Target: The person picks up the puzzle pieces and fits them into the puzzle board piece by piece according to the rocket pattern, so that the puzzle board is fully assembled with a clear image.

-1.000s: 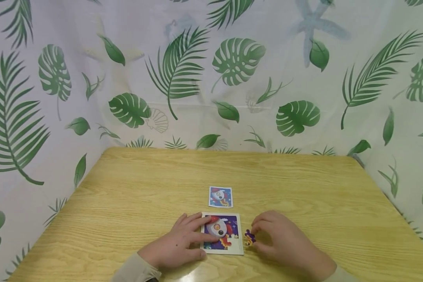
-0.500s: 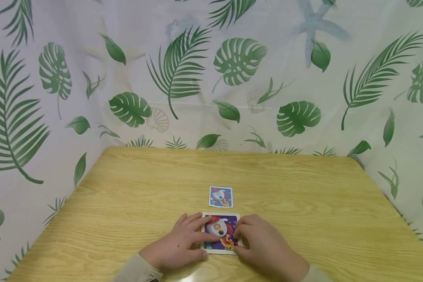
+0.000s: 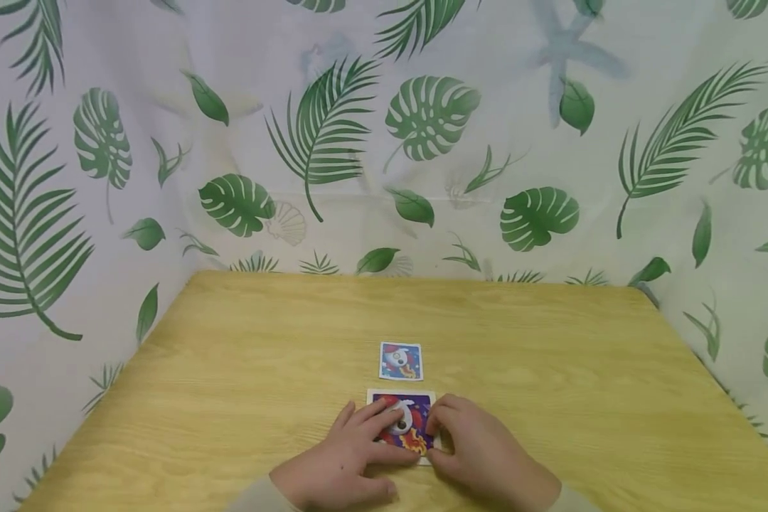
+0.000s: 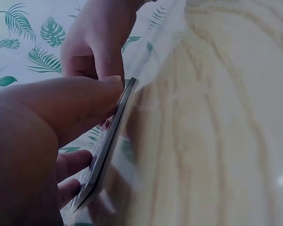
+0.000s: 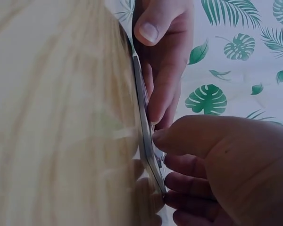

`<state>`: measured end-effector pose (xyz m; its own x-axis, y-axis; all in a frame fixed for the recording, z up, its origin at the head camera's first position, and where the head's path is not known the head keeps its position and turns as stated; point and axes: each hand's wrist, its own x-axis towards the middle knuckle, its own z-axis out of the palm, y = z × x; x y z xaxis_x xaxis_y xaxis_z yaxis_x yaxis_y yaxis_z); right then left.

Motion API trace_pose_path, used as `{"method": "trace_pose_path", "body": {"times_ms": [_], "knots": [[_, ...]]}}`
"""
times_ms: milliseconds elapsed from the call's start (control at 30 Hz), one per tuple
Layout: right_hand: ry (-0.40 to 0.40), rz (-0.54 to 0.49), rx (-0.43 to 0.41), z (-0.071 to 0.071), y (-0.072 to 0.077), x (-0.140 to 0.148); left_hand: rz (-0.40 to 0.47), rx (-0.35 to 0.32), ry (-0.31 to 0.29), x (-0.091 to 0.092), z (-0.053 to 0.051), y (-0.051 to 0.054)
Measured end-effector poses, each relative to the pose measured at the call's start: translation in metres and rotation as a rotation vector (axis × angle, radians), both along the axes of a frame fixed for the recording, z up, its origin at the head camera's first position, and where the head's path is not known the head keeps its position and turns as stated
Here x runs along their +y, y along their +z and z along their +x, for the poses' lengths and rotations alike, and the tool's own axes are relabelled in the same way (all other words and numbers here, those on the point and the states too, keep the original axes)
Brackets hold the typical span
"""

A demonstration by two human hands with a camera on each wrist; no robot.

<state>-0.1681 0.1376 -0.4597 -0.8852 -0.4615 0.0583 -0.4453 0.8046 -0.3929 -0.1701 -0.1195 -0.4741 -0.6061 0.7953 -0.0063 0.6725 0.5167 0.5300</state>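
Note:
A square jigsaw puzzle (image 3: 421, 402) with a pale border and a rocket picture lies near the table's front. My left hand (image 3: 342, 462) rests across its left and lower part, fingers spread and fairly straight. At the right edge, the curled thumb and fingers of my right hand (image 3: 483, 448) pinch around a purple-and-orange puzzle piece (image 3: 426, 441) in the lower right corner area, partly covered by the fingers. The puzzle's thin board (image 5: 144, 117) is seen edge-on in the right wrist view. Whether the piece sits flush cannot be told.
Behind the puzzle, a small card (image 3: 401, 361) with the same rocket picture lies on the wooden table (image 3: 281, 334). A white curtain (image 3: 435, 235) printed with green leaves surrounds the table's back and sides.
My right hand has moved left, bringing the puzzle piece from beside the board into the lower right gap. My left hand has shifted rightward and lower across the puzzle.

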Motion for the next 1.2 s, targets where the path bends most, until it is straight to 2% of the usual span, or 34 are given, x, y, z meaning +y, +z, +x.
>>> {"method": "trace_pose_path", "body": {"times_ms": [100, 300, 500, 800, 1000, 1200], "knots": [[0.038, -0.001, -0.002, 0.002, -0.003, 0.002, 0.010, 0.000, -0.013, -0.002, 0.003, -0.003], [0.161, 0.028, 0.019, 0.006, -0.001, 0.007, 0.005, 0.052, -0.014, -0.007, 0.007, -0.002], [0.244, 0.037, 0.010, 0.006, 0.002, 0.015, 0.006, 0.025, -0.036, -0.006, 0.004, -0.001], [0.227, -0.025, -0.179, 0.005, -0.001, 0.022, 0.008, -0.003, -0.017, -0.003, 0.006, -0.002], [0.220, -0.057, -0.218, 0.002, -0.001, 0.029, -0.009, 0.028, 0.008, 0.007, 0.008, 0.000], [0.219, -0.044, -0.231, 0.003, -0.001, 0.027, -0.048, -0.023, 0.013, 0.009, 0.008, -0.004]]}}
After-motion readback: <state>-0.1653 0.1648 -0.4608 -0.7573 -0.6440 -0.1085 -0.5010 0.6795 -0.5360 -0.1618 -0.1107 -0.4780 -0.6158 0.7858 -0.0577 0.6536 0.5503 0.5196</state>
